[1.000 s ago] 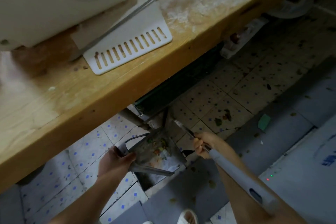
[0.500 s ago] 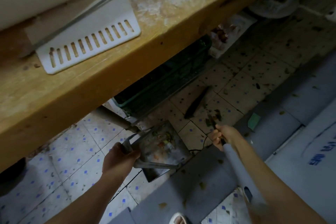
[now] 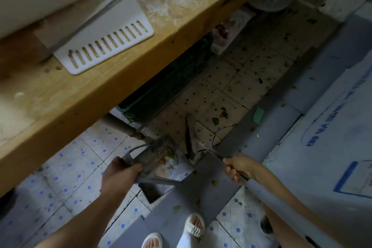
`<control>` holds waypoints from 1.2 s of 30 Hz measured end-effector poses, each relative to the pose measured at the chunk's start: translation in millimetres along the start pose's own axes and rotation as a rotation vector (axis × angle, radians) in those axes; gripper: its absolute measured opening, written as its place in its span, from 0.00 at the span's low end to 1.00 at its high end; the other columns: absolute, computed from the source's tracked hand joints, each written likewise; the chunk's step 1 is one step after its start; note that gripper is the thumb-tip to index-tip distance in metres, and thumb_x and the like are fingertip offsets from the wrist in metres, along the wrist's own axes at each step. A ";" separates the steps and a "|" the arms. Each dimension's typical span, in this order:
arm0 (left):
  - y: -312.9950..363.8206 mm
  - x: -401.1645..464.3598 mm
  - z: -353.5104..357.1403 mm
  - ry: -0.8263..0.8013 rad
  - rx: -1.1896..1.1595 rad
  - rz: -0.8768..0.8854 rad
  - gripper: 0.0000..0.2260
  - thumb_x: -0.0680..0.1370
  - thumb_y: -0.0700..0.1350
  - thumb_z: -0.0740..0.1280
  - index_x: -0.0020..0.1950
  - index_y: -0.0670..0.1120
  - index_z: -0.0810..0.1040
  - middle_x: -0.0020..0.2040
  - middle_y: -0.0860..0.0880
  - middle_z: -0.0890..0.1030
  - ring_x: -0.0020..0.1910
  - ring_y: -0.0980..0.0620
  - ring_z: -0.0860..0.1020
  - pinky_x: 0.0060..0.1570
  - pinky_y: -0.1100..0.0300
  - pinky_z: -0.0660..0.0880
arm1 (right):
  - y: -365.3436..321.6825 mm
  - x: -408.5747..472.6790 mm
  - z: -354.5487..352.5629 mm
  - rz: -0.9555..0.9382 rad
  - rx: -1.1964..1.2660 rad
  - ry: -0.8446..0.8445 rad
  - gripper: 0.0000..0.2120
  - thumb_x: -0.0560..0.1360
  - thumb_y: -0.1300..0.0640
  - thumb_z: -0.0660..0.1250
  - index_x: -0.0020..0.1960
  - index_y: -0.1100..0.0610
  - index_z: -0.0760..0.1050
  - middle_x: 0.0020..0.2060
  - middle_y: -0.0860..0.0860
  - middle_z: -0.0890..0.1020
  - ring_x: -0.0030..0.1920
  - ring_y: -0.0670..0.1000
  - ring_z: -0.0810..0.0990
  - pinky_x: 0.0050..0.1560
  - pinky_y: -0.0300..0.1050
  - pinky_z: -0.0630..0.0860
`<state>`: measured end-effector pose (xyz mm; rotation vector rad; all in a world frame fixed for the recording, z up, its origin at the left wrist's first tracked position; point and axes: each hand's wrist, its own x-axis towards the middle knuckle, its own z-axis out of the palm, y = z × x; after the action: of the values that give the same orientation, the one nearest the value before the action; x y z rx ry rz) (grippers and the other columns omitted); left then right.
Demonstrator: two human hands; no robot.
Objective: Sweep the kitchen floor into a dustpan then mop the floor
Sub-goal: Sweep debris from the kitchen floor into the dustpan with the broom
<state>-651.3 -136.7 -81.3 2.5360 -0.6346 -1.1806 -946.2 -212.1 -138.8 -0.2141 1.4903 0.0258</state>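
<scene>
Metal dustpan (image 3: 159,159) gripped by left hand (image 3: 118,175) at the counter edge (image 3: 128,86) — right hand (image 3: 237,168) clutching broom (image 3: 190,137).

The desk (image 3: 124,78) overhangs the floor (image 3: 60,171) on the left and caps any reach from above there. Under it a dark crate (image 3: 167,84) and a pipe (image 3: 120,125) fill the gap, leaving low room only beside the pipe. The dustpan (image 3: 159,159) and the broom (image 3: 190,137) stand close together in the middle, with a narrow strip of tile between them. Beyond the broom the tiled floor lies open, strewn with scraps (image 3: 220,116). A grey mat (image 3: 231,147) runs along the right; what lies in the far dark corner is perhaps a bag.
</scene>
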 end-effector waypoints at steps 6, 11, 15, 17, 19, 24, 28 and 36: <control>-8.3 1.9 15.0 -0.020 -0.050 -0.040 0.10 0.69 0.47 0.72 0.45 0.48 0.74 0.42 0.46 0.81 0.44 0.46 0.79 0.51 0.45 0.78 | -13.3 17.2 -15.2 -0.105 -0.094 0.226 0.20 0.82 0.58 0.55 0.31 0.58 0.63 0.13 0.49 0.67 0.11 0.44 0.62 0.16 0.28 0.60; -14.0 8.6 27.4 -0.047 -0.022 -0.040 0.18 0.60 0.55 0.70 0.45 0.49 0.74 0.41 0.46 0.82 0.43 0.45 0.81 0.50 0.46 0.79 | -36.0 35.9 -16.4 -0.266 -0.223 0.408 0.19 0.80 0.60 0.60 0.30 0.62 0.67 0.21 0.56 0.71 0.18 0.50 0.69 0.17 0.35 0.63; -12.3 6.0 34.6 -0.067 0.020 0.004 0.16 0.63 0.55 0.70 0.46 0.48 0.74 0.41 0.46 0.82 0.43 0.46 0.81 0.50 0.46 0.79 | -27.9 26.6 -20.4 -0.281 -0.114 0.367 0.18 0.80 0.59 0.60 0.32 0.61 0.66 0.26 0.56 0.70 0.15 0.46 0.66 0.16 0.33 0.62; -11.8 2.6 34.0 -0.078 0.029 0.027 0.19 0.61 0.56 0.69 0.46 0.48 0.74 0.41 0.46 0.82 0.43 0.45 0.81 0.49 0.46 0.79 | -15.0 7.7 -16.1 -0.284 0.001 0.333 0.17 0.80 0.60 0.58 0.33 0.60 0.65 0.26 0.55 0.68 0.11 0.44 0.64 0.15 0.30 0.60; -13.3 0.9 30.7 -0.080 0.038 0.050 0.18 0.62 0.56 0.69 0.46 0.47 0.74 0.41 0.46 0.82 0.43 0.45 0.81 0.49 0.46 0.79 | 1.0 -10.1 -6.6 -0.287 0.090 0.318 0.16 0.80 0.61 0.58 0.34 0.59 0.64 0.25 0.55 0.67 0.11 0.44 0.62 0.15 0.28 0.59; -13.6 -6.1 13.3 -0.104 0.011 0.103 0.10 0.70 0.50 0.71 0.45 0.48 0.73 0.42 0.45 0.81 0.43 0.46 0.80 0.49 0.46 0.78 | 50.1 -47.4 29.0 -0.262 0.217 0.346 0.18 0.81 0.64 0.55 0.32 0.58 0.62 0.20 0.55 0.66 0.10 0.44 0.60 0.15 0.28 0.58; -25.6 -4.0 -4.2 -0.124 0.061 0.175 0.11 0.70 0.51 0.71 0.45 0.48 0.73 0.41 0.45 0.80 0.43 0.46 0.79 0.49 0.47 0.78 | 91.5 -63.5 58.5 -0.233 0.324 0.367 0.18 0.81 0.66 0.51 0.32 0.58 0.59 0.21 0.55 0.64 0.09 0.44 0.60 0.15 0.26 0.57; -60.0 -8.5 -38.3 -0.135 0.131 0.241 0.10 0.72 0.50 0.70 0.47 0.45 0.75 0.41 0.45 0.80 0.42 0.46 0.79 0.47 0.50 0.79 | 174.8 -79.2 115.1 -0.146 0.294 0.442 0.17 0.80 0.65 0.54 0.32 0.58 0.64 0.28 0.53 0.69 0.18 0.44 0.69 0.21 0.35 0.67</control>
<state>-610.1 -78.2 -76.6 2.4105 -1.0492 -1.2661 -865.4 -13.5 -75.0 -0.0915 1.8904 -0.3768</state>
